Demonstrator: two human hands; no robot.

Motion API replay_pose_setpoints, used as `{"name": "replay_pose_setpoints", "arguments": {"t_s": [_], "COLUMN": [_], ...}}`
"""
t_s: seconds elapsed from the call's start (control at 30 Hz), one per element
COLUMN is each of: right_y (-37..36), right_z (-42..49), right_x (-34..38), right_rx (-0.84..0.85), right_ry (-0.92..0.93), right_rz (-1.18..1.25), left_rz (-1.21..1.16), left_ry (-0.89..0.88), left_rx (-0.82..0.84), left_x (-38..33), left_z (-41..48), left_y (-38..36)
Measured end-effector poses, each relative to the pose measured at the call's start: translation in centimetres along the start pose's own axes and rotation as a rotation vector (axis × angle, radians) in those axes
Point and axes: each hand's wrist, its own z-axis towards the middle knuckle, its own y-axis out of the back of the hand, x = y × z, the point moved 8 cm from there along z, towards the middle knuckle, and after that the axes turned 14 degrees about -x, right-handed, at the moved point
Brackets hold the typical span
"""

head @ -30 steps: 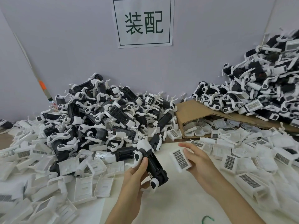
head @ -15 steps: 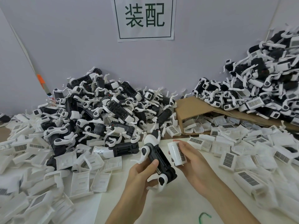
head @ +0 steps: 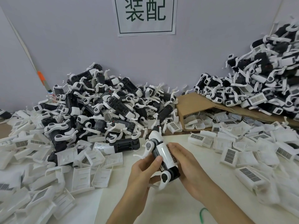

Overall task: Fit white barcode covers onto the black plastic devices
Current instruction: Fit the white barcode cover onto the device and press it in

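A person is seating a white rectangular plastic barcode cover [head: 165, 155] on a long black plastic device [head: 175, 172] with white end caps, held just above the pale table [head: 161, 207] at centre frame. The left hand [head: 142, 172] is gripping the device from its left side, thumb lying on the body. The right hand [head: 186, 162] is curling its fingers over the cover's barcode face and pressing; its thumb is hidden. The device's long axis is running from far left to near right, 1 capped end pointing toward the heap of uncovered black devices [head: 100, 107]. Both parts look light, rigid and smooth, so the body's flat sides seem the safest hold; the thin white arms look likely to snap. Loose white covers [head: 229, 156] are lying around a cardboard sheet [head: 194, 102].
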Motion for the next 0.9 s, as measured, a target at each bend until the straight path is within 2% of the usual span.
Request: {"name": "replay_pose_setpoints", "arguments": {"t_s": [0.3,0.5,0.7,0.9], "right_y": [-0.7,-1.2,-1.0,-1.2], "right_z": [-0.5,-0.7,-0.7,-1.1], "right_x": [-0.5,-0.6,0.4,1.0], "right_rx": [0.042,0.041,-0.005,0.048], "right_ry": [-0.041,0.017,0.183,0.246], "right_rz": [-0.048,-0.096,-0.117,-0.142], "left_rz": [0.067,0.129,0.269,0.262], "left_ry": [-0.052,-0.173,-0.321,-0.340], "left_rx": [-0.014,-0.139,-0.020,-0.043], "left_x": [0.0,-0.3,-1.9,-2.0], "left_z": [0.1,0.4,-0.2,0.0], "left_y": [0.1,1.4,-0.2,0.1]}}
